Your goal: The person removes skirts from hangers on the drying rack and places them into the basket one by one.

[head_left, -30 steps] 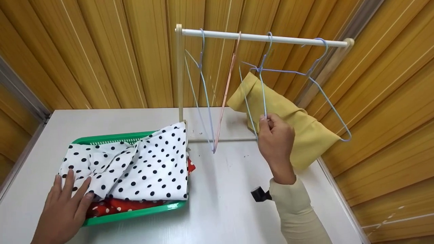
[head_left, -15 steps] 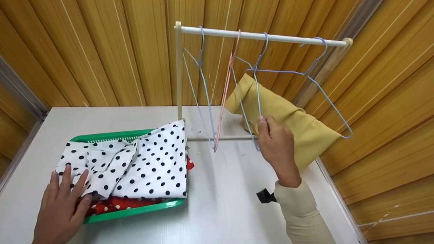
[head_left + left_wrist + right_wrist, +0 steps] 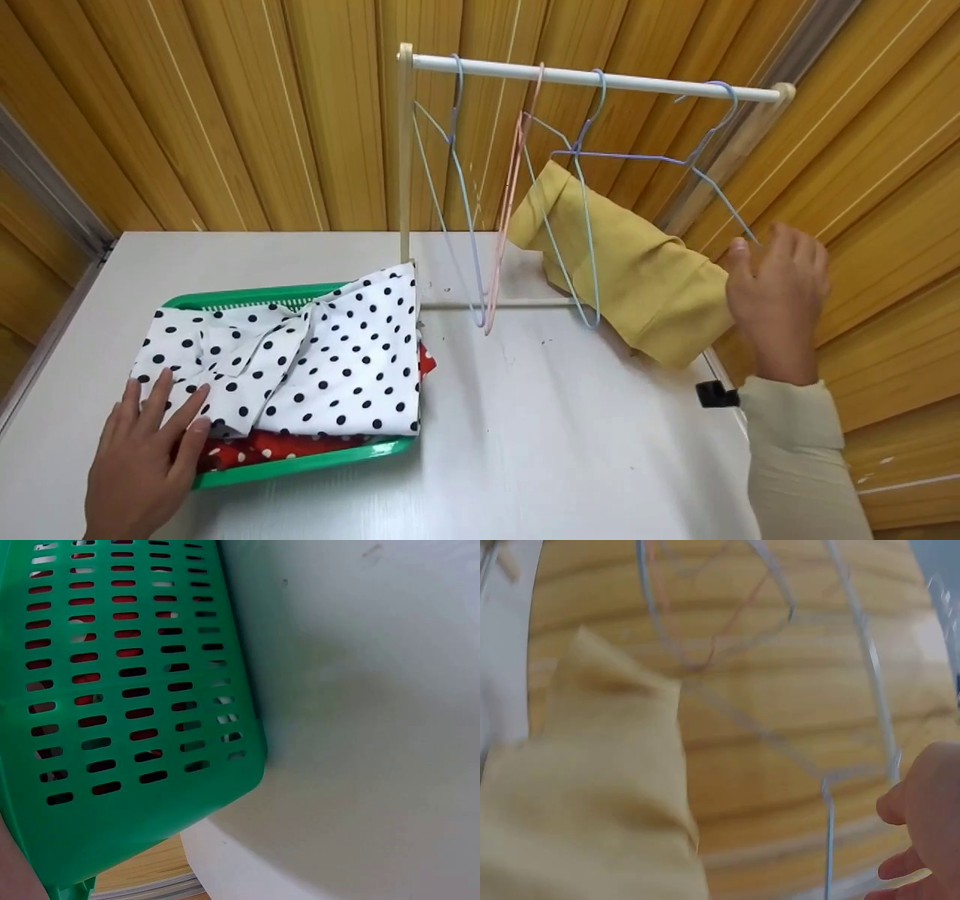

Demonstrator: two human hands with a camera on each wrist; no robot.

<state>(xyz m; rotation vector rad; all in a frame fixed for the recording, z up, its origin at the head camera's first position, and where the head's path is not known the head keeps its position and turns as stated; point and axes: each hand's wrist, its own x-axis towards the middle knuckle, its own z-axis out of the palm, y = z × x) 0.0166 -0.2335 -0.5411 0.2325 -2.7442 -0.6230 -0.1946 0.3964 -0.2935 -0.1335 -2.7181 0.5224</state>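
Fingers spread, my left hand rests on the white cloth with black dots at the front left of the green basket. Red dotted cloth shows beneath it. My right hand is at the lower right of the purple-blue wire hanger, with a gap between thumb and fingers. In the right wrist view the hand appears apart from the hanger wire. A yellow cloth hangs from that hanger; its right corner is behind the hand.
Other wire hangers hang from the white rail: a blue one at left, a pink one and a light blue one in the middle. The rack's left post stands behind the basket. Wood-look walls enclose the white table.
My right hand has let go of the light blue hanger and moved right to the hanger with the yellow cloth. The left hand stays on the dotted cloth.
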